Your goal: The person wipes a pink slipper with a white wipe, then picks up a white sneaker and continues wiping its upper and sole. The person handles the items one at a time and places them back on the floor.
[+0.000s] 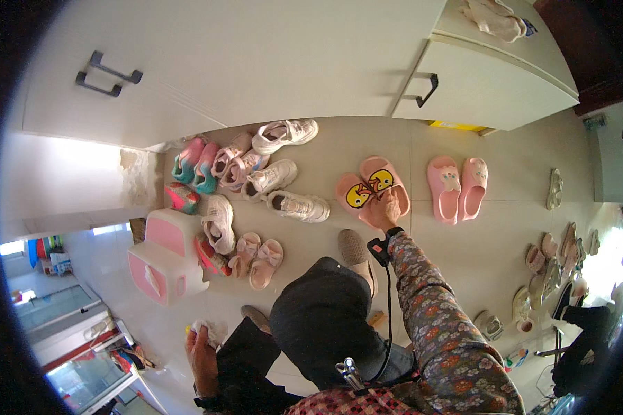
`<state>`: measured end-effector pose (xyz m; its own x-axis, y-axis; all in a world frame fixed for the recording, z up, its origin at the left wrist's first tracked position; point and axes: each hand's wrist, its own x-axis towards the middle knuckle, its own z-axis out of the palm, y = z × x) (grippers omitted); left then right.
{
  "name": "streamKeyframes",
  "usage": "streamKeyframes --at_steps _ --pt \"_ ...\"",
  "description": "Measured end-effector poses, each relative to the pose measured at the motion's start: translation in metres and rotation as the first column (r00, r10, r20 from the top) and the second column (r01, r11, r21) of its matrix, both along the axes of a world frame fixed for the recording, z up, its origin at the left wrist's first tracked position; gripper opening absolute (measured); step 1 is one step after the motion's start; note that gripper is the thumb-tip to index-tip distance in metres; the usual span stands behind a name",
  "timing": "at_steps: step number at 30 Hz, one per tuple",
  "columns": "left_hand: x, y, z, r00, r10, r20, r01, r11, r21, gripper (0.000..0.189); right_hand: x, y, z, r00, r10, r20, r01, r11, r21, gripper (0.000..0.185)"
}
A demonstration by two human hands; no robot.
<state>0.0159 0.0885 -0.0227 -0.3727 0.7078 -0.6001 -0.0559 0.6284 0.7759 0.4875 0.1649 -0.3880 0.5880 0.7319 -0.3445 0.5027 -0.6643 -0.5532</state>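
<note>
A pair of pink slippers with yellow duck faces (pixel 359 195) is on the tiled floor in front of me, side by side and slanted. My right hand (pixel 385 208) grips them where their inner edges meet, its fingertips partly hidden against the straps. To their right is a second pink pair (pixel 445 189) with pale figures on the straps. Low on the left, my left hand (pixel 201 353) is closed around a crumpled white cloth or tissue (pixel 217 332); a bit of yellow shows at its fingers.
Several white sneakers (pixel 301 206), pink-and-teal shoes (pixel 206 168) and pink bow sandals (pixel 266 263) stand to the left, by a pink-and-white step stool (pixel 165 259). White cabinets (pixel 301 57) border the far side. More shoes (pixel 552 277) and a person's dark-clothed legs (pixel 584 347) are on the right.
</note>
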Motion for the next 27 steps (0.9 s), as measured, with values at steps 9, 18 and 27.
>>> streamKeyframes --at_steps 9,18,27 --pt "0.003 0.005 -0.001 1.000 -0.009 0.016 0.009 1.000 0.016 0.018 0.064 0.002 0.020 0.947 -0.317 0.049 0.306 0.939 0.153 0.032" --pt "-0.007 -0.005 -0.007 0.997 -0.050 0.062 0.051 0.999 -0.014 0.019 0.089 -0.039 0.004 0.914 -0.406 0.029 0.406 0.914 0.005 0.026" --pt "0.003 -0.013 -0.006 0.997 -0.044 0.057 0.044 0.999 -0.009 0.022 0.175 -0.073 -0.031 0.944 -0.330 -0.024 0.330 0.941 0.072 0.029"
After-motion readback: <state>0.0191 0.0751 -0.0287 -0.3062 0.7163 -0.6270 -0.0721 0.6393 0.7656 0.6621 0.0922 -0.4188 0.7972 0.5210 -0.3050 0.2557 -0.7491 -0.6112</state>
